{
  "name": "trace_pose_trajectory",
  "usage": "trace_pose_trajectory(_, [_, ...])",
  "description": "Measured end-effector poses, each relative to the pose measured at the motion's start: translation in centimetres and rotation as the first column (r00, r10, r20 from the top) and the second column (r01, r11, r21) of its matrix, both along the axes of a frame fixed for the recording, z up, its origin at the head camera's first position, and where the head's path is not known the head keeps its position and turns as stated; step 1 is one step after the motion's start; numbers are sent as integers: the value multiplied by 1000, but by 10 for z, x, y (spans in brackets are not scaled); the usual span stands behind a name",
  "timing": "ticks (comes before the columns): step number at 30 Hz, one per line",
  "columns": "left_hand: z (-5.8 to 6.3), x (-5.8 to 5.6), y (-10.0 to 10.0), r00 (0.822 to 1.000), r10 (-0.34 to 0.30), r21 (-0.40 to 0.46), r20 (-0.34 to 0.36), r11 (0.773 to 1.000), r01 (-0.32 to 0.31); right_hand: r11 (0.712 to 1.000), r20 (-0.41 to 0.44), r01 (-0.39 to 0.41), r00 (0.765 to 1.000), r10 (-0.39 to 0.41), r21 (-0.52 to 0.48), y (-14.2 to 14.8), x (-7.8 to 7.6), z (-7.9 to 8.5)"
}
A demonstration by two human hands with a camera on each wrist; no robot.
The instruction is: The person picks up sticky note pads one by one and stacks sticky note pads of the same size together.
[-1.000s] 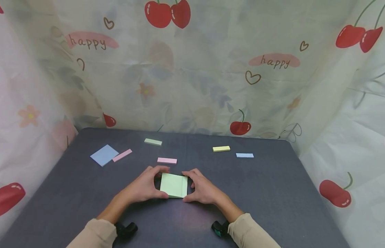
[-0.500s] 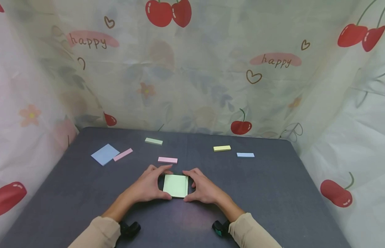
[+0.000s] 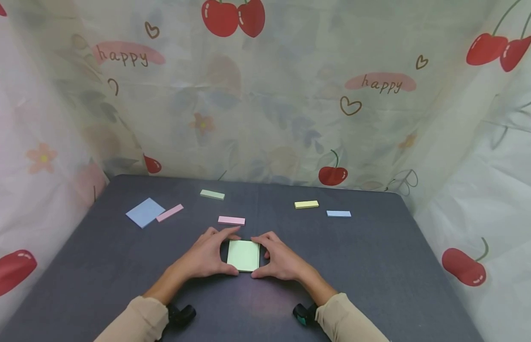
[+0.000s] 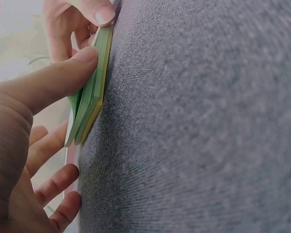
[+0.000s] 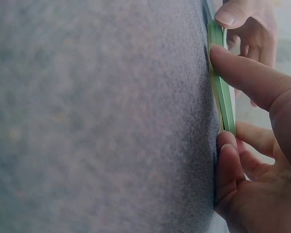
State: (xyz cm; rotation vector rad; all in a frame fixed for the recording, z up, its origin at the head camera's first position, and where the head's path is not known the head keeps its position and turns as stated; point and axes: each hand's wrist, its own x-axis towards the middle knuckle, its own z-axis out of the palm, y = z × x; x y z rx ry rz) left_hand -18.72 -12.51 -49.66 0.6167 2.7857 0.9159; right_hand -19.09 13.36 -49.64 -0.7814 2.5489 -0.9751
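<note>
A stack of square pale green sticky note pads (image 3: 243, 256) lies on the dark table in front of the person. Its green layers (image 4: 93, 92) show edge-on in the left wrist view, with a thin yellow layer at the bottom. My left hand (image 3: 207, 254) holds the stack at its left side, thumb at the near edge and index finger by the far edge. From the right side my right hand (image 3: 280, 259) grips it the same way. In the right wrist view the right thumb (image 5: 233, 63) presses against the near edge of the stack.
Farther back left lie a blue square pad (image 3: 144, 213) and a slim pink pad (image 3: 169, 213) touching its corner. Another pink strip (image 3: 231, 221) sits just beyond the hands. Behind it is a pale green strip (image 3: 212, 194); yellow (image 3: 306, 204) and blue strips (image 3: 338, 213) lie at right.
My left hand has moved slightly right, sliding the top green pad with it until it nearly covers the part below. The right hand stays almost still.
</note>
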Motion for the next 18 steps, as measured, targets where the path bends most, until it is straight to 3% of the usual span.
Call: trace_pose_trajectory(18, [-5,-1,3,1000,2,-7,-19,1000,-2,999,29,42,999,-42,14,-5,2,2])
